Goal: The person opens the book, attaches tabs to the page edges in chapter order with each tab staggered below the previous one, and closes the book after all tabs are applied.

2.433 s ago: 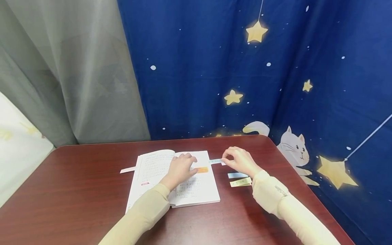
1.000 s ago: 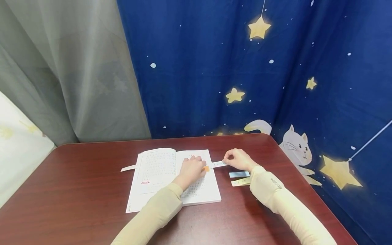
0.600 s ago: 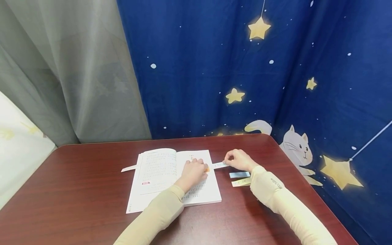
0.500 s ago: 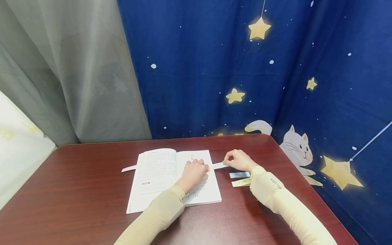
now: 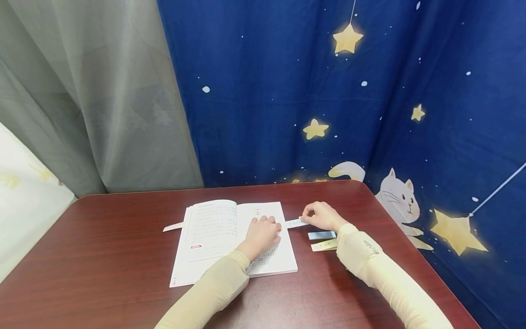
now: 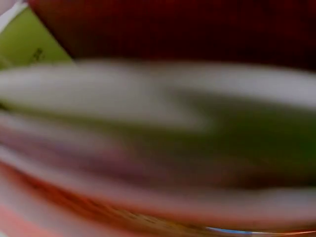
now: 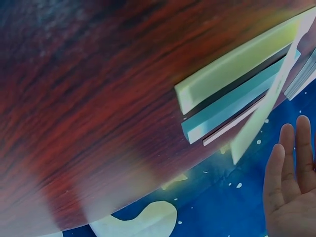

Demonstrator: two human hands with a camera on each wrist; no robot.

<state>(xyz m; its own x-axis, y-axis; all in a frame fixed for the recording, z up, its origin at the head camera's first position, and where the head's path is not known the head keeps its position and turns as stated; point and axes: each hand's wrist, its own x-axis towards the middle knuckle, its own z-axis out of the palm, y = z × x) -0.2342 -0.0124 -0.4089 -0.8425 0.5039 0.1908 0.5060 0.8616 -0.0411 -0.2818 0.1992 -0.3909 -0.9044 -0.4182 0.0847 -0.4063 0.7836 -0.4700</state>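
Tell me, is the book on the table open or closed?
Open. The book lies flat with two printed pages showing, and the left hand rests on its right page.

Head view high, looking forward and down over the table (image 5: pixel 102 256). Left wrist view pressed close, all blur. Right wrist view low, skimming the tabletop, sharing the sticky-note strips (image 7: pixel 232 74) beside the book (image 5: pixel 213 237).

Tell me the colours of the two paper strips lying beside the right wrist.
Blue strip and pale yellow-green strip; clearest in the head view.
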